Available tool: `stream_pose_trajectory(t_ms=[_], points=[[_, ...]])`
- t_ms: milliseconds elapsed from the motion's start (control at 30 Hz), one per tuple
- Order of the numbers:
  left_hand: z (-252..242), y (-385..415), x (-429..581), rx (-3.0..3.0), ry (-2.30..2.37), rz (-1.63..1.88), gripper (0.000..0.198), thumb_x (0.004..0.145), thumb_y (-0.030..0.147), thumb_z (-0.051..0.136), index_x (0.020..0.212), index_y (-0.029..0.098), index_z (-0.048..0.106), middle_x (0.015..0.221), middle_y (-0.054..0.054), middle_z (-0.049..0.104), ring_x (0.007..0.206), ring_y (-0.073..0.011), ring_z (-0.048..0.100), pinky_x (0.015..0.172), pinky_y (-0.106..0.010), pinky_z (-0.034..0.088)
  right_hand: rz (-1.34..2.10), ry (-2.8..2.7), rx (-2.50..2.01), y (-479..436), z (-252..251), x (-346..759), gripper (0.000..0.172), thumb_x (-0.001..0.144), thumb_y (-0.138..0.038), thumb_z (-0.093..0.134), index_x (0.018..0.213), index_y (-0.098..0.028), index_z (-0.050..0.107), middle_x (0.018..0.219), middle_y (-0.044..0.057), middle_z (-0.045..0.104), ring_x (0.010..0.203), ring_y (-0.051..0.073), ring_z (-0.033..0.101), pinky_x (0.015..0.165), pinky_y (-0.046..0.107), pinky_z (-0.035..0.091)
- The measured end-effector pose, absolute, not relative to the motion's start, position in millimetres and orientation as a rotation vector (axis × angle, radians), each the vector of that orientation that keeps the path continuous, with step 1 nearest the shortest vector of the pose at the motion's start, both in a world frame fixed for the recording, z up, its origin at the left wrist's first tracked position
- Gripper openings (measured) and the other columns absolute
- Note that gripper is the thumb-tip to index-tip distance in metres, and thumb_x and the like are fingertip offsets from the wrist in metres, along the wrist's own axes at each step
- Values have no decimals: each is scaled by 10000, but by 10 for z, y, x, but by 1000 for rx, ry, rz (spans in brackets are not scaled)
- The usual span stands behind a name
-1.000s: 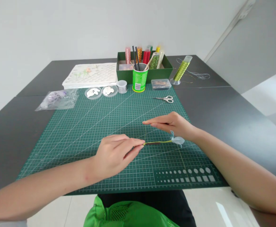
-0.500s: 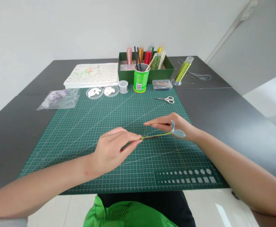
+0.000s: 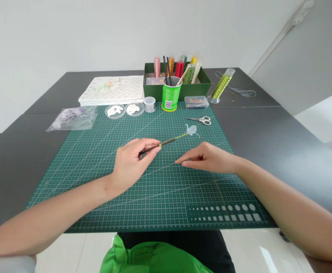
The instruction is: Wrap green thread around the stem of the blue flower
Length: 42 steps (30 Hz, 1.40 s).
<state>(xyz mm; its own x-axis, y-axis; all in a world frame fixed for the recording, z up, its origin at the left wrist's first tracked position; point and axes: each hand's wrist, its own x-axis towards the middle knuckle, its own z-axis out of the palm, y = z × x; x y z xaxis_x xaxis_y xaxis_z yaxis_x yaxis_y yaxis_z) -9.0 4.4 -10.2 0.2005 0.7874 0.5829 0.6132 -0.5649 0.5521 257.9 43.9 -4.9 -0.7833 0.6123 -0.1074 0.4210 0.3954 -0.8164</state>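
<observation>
My left hand (image 3: 136, 161) pinches an artificial flower stem wrapped in yellow-green thread (image 3: 180, 136), together with a thin dark stick (image 3: 168, 141). Pale blue petals (image 3: 192, 130) and a few fine light strands top the stem, which points up and to the right. Just right of it, my right hand (image 3: 204, 157) hovers low over the green cutting mat (image 3: 97, 159), thumb and fingers drawn together. Anything between those fingertips is too small to make out. A fine yellow-green thread (image 3: 218, 187) runs below the right wrist toward the mat's front edge.
White-handled scissors (image 3: 205, 120) lie beyond my right hand. Farther back stand a green cup (image 3: 170, 99) of sticks, a dark green box (image 3: 194, 89) of thread spools, a tilted green spool (image 3: 221, 86), dishes of white pieces (image 3: 115, 110), a plastic bag (image 3: 72, 118) and a white foam block (image 3: 89, 101).
My left hand has moved up and away with the stem, whose petals now sit farther back and left, tilted upward. My right hand has dropped slightly toward me, apart from the petals.
</observation>
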Motion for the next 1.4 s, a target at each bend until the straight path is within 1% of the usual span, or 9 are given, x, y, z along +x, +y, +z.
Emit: stream_pose_trajectory(t_ms=[167, 367, 500, 700, 933, 1067, 1200, 1300, 1400], points=[[-104, 110, -130, 2355, 1420, 1279, 110, 937, 214, 733, 1027, 234, 793, 885, 26, 809, 745, -128, 715, 713, -225, 564, 1437, -2474, -877, 412, -22, 2569, 376, 978, -400, 632, 1159, -120, 805, 507, -62, 446, 460, 68, 277, 473, 248, 225], [-148, 164, -141, 2423, 1454, 1168, 108, 965, 242, 693, 998, 223, 794, 858, 15, 803, 765, -150, 721, 744, -256, 575, 1618, -2454, -685, 302, 102, 2540, 368, 971, -391, 665, 1192, -127, 795, 498, -90, 341, 452, 59, 242, 460, 239, 193], [-155, 142, -121, 2420, 1439, 1145, 107, 970, 265, 687, 980, 221, 784, 840, 14, 797, 741, -146, 719, 720, -251, 572, 1638, -2488, -594, 216, 122, 2481, 366, 972, -363, 669, 1239, -136, 774, 496, -101, 321, 447, 57, 245, 471, 238, 203], [-152, 125, -102, 2395, 1424, 1165, 136, 975, 300, 676, 924, 224, 776, 814, 14, 792, 699, -142, 709, 650, -245, 544, 1604, -2568, -633, 149, 109, 2397, 366, 977, -309, 645, 1280, -134, 751, 510, -110, 282, 460, 72, 255, 498, 248, 230], [-158, 129, -98, 2344, 1394, 1188, 131, 966, 298, 687, 899, 218, 766, 784, 14, 779, 659, -138, 688, 623, -252, 536, 1528, -2685, -654, 80, 68, 2325, 451, 991, -305, 633, 1410, -139, 658, 530, -113, 267, 454, 81, 272, 489, 247, 212], [-156, 132, -109, 2434, 1403, 1168, 119, 975, 287, 680, 942, 215, 769, 776, 15, 778, 682, -144, 696, 659, -261, 555, 1664, -2499, -531, 67, 89, 2358, 437, 976, -307, 667, 1373, -125, 683, 523, -125, 238, 456, 70, 234, 484, 231, 208], [-190, 143, -128, 2606, 1340, 1168, 126, 998, 262, 655, 972, 200, 762, 844, 1, 807, 743, -160, 730, 670, -270, 567, 1773, -2307, -432, 75, 184, 2423, 440, 960, -311, 704, 1351, -109, 691, 510, -136, 234, 461, 63, 204, 482, 226, 217], [-218, 130, -133, 2772, 1219, 1185, 115, 1006, 212, 638, 977, 187, 747, 898, -1, 821, 773, -156, 743, 673, -263, 571, 1766, -2240, -437, 75, 265, 2469, 467, 954, -282, 708, 1390, -123, 661, 530, -135, 208, 467, 64, 188, 479, 236, 202], [-219, 87, -127, 2869, 1094, 1147, 116, 1016, 196, 617, 1000, 186, 732, 915, 1, 821, 783, -149, 742, 694, -261, 582, 1692, -2187, -538, 72, 330, 2524, 484, 978, -288, 668, 1441, -156, 620, 547, -124, 193, 462, 72, 165, 466, 258, 171]])
